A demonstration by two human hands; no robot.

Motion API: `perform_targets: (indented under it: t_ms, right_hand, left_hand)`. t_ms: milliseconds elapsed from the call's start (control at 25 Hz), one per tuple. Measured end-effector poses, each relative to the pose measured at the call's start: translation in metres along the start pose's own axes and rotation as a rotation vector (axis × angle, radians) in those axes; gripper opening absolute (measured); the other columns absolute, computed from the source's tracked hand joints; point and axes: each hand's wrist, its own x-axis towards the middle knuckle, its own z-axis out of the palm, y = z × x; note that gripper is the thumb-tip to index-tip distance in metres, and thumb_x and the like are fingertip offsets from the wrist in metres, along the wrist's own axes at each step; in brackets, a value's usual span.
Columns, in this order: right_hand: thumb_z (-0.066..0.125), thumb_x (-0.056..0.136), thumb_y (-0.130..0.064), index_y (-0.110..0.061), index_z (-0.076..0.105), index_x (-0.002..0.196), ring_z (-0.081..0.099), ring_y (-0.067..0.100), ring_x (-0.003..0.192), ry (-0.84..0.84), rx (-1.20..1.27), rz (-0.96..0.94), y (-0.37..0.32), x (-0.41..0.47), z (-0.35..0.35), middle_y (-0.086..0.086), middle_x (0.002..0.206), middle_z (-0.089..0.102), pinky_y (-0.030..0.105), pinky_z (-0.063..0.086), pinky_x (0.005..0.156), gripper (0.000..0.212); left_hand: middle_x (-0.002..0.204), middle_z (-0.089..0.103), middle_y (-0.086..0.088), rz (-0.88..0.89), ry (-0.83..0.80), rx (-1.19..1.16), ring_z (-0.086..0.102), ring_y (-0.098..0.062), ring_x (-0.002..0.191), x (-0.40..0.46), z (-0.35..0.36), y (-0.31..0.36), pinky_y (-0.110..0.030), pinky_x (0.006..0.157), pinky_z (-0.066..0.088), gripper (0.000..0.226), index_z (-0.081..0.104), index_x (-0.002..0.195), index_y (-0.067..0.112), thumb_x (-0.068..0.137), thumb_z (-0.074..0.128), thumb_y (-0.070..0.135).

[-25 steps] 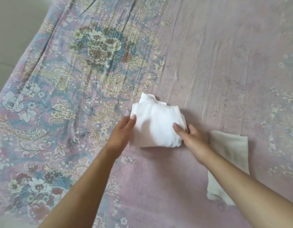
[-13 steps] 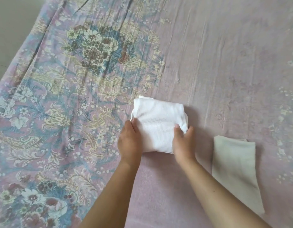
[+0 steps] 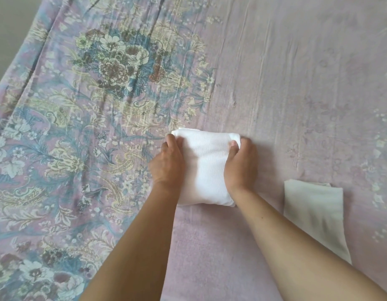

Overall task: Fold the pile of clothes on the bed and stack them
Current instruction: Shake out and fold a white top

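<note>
A folded white ribbed garment [image 3: 206, 168] lies on the bed in the middle of the view. My left hand [image 3: 167, 164] holds its left side, thumb on top and fingers curled round the edge. Its right side is held the same way by my right hand [image 3: 240, 166], thumb on the top right corner. A folded pale grey-green cloth [image 3: 314, 211] lies flat to the right, partly hidden behind my right forearm.
The bed is covered by a pink and blue floral sheet [image 3: 286, 72], wrinkled in long creases. Its left edge drops off toward a grey floor [image 3: 8, 29] at the upper left.
Both hands slid from the near corners of the white garment up along its sides and now clasp it. The view has shifted so the grey-green cloth sits lower right.
</note>
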Motion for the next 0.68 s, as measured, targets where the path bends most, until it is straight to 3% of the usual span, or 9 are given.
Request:
perform_targets:
  t_ms: [80, 160, 240, 360, 440, 480, 520, 600, 680]
  right_hand:
    - [0.047, 0.091, -0.022, -0.002, 0.05, 0.127, 0.052, 0.035, 0.112, 0.146, -0.198, -0.221, -0.006, -0.008, -0.008, 0.021, 0.123, 0.056, 0.039, 0.043, 0.088, 0.041]
    - [0.041, 0.091, -0.024, 0.002, 0.042, 0.138, 0.035, 0.033, 0.133, 0.058, -0.308, -0.562, 0.006, -0.033, -0.015, 0.024, 0.142, 0.042, 0.043, 0.033, 0.106, 0.054]
    - [0.032, 0.092, -0.037, -0.006, 0.036, 0.145, 0.021, 0.026, 0.142, -0.141, -0.402, -0.628, 0.027, -0.056, -0.016, 0.014, 0.154, 0.027, 0.045, 0.021, 0.112, 0.061]
    - [0.011, 0.09, -0.052, -0.024, -0.003, 0.152, -0.011, 0.014, 0.146, -0.388, -0.501, -0.482, 0.042, -0.058, -0.016, 0.0, 0.159, -0.006, 0.043, -0.005, 0.116, 0.069]
    - [-0.001, 0.09, -0.056, -0.031, -0.032, 0.138, -0.04, 0.008, 0.133, -0.559, -0.542, -0.474, 0.037, -0.046, -0.025, -0.006, 0.151, -0.034, 0.04, -0.024, 0.111, 0.063]
    - [0.0, 0.091, -0.057, -0.032, -0.035, 0.135, -0.043, 0.007, 0.13, -0.599, -0.54, -0.497, 0.038, -0.045, -0.036, -0.008, 0.147, -0.04, 0.04, -0.027, 0.109, 0.061]
    - [0.0, 0.091, -0.058, -0.034, -0.035, 0.134, -0.041, 0.007, 0.131, -0.617, -0.505, -0.499, 0.048, -0.045, -0.049, -0.008, 0.144, -0.043, 0.041, -0.028, 0.108, 0.061]
    - [-0.001, 0.085, -0.059, -0.032, -0.031, 0.14, -0.033, 0.009, 0.137, -0.574, -0.491, -0.451, 0.087, -0.055, -0.078, -0.004, 0.149, -0.035, 0.044, -0.022, 0.111, 0.068]
    - [0.017, 0.088, -0.052, -0.025, -0.001, 0.152, -0.011, 0.016, 0.145, -0.406, -0.526, -0.325, 0.138, -0.075, -0.112, 0.008, 0.16, 0.003, 0.053, 0.006, 0.115, 0.072]
  left_hand:
    - [0.117, 0.061, -0.016, 0.235, 0.265, -0.021, 0.061, -0.033, 0.1, -0.009, -0.001, 0.0, -0.04, 0.07, 0.046, 0.039, 0.042, 0.123, 0.003, 0.1, 0.027, 0.03]
    - [0.14, 0.048, -0.019, 0.63, 0.373, -0.045, 0.043, -0.033, 0.129, -0.028, 0.009, -0.01, -0.044, 0.103, 0.035, 0.044, 0.041, 0.136, 0.003, 0.098, 0.035, 0.024]
    - [0.154, 0.026, -0.013, 0.83, 0.168, 0.025, 0.022, -0.028, 0.143, -0.044, 0.022, -0.026, -0.043, 0.116, 0.015, 0.051, 0.026, 0.148, 0.011, 0.103, 0.019, 0.033]
    - [0.158, -0.011, -0.003, 0.727, -0.25, 0.209, -0.017, -0.022, 0.145, -0.047, 0.029, -0.033, -0.038, 0.118, -0.008, 0.071, -0.015, 0.149, 0.03, 0.086, -0.024, 0.062]
    - [0.148, -0.036, 0.002, 0.664, -0.36, 0.31, -0.034, -0.018, 0.137, -0.044, 0.024, -0.029, -0.038, 0.117, -0.016, 0.078, -0.036, 0.135, 0.031, 0.066, -0.041, 0.067]
    - [0.146, -0.038, 0.001, 0.658, -0.35, 0.36, -0.034, -0.018, 0.136, -0.045, 0.019, -0.027, -0.039, 0.117, -0.015, 0.08, -0.037, 0.135, 0.029, 0.064, -0.042, 0.067]
    - [0.151, -0.031, -0.002, 0.665, -0.282, 0.391, -0.028, -0.019, 0.14, -0.049, 0.015, -0.025, -0.041, 0.118, -0.01, 0.082, -0.03, 0.141, 0.026, 0.07, -0.037, 0.066]
    - [0.158, 0.008, -0.015, 0.736, -0.058, 0.288, 0.004, -0.028, 0.147, -0.07, 0.011, -0.015, -0.048, 0.117, 0.009, 0.076, 0.009, 0.153, 0.015, 0.093, -0.001, 0.06]
    - [0.15, 0.033, -0.02, 0.944, 0.034, 0.101, 0.03, -0.033, 0.14, -0.111, 0.022, 0.013, -0.049, 0.111, 0.023, 0.062, 0.033, 0.144, 0.009, 0.094, 0.031, 0.045]
